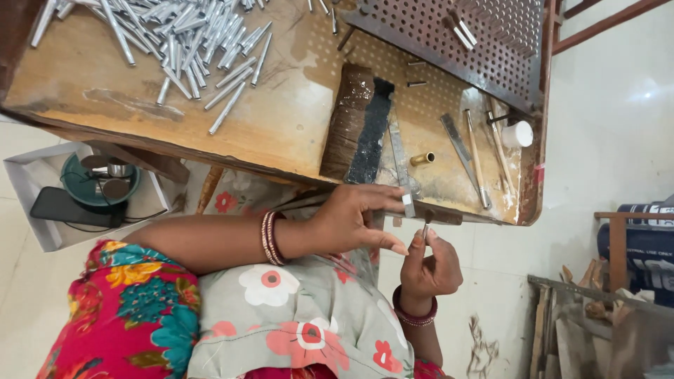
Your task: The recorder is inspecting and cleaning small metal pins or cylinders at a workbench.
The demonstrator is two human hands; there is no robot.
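Small metal tube (425, 229) pinched upright at the near edge of the table (281, 119).

Gripped at its lower end between thumb and fingertips of the right hand (430, 270), top left free just beside the flat metal file (401, 165), seemingly so the end can meet the file's face. Left hand (351, 219) closed over the file's near end, fingers curled on top and thumb stretched below, pressing it steady against the table's near edge. Farther out, a dark bristle block (359, 126) and a short brass piece (423, 159) close by for reach; perforated metal plate (456, 42) at the far right corner; heap of silver tubes (189, 38) at the far left corner.
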